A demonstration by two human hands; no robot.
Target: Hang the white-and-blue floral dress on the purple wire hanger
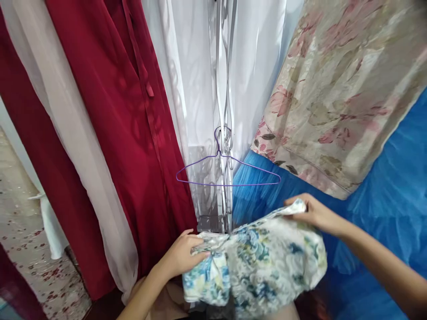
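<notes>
A white garment with a blue, green and yellow floral print point(267, 262) is stretched between my two hands, low in the view. My left hand point(182, 253) grips its upper edge on the left, thumb on top of the cloth. At the upper right corner, my right hand point(308, 213) pinches the edge between thumb and fingers. The garment is bunched and partly blurred, so its exact kind is unclear. Just above it a bare purple wire hanger point(228, 183) hangs by its hook in front of white straps.
Long red cloth point(113, 111) and pale sheer fabric point(100, 200) hang on the left. White drapes point(196, 89) hang behind the hanger. To the right are a beige floral cloth point(333, 102) and blue tulle point(383, 222). White vertical straps point(220, 89) run down the middle.
</notes>
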